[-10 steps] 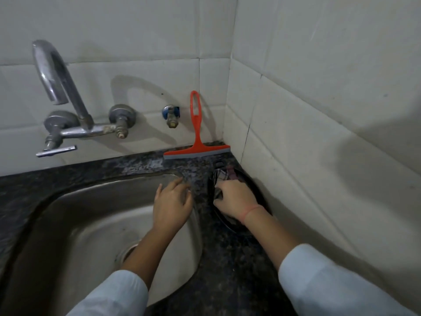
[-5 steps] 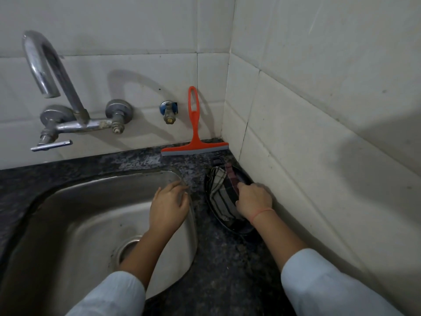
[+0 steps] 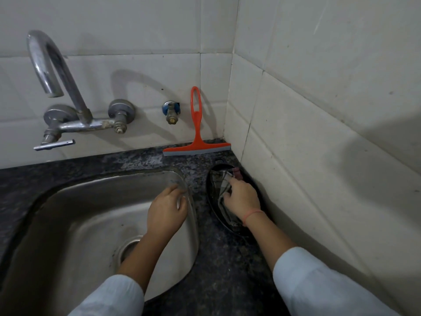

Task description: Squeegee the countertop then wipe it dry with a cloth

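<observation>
An orange squeegee [image 3: 196, 142] leans upright against the back tiles, its grey blade resting on the dark speckled countertop [image 3: 218, 265]. A striped checked cloth [image 3: 224, 184] lies in a black oval tray [image 3: 210, 195] beside the right wall. My right hand [image 3: 242, 199] is pressed onto the cloth, fingers closed around a fold of it. My left hand [image 3: 165, 212] rests on the steel sink's right rim [image 3: 193, 215], fingers spread, holding nothing.
The steel sink [image 3: 79, 224] with its drain fills the left. A chrome tap [image 3: 57, 94] and a small blue-collared valve [image 3: 170, 112] stick out of the back wall. White tiled walls [image 3: 319, 133] close the corner at the back and right.
My right hand has slid back toward the left over the cloth, covering more of it. My left hand has stayed on the sink rim. The view has shifted slightly.
</observation>
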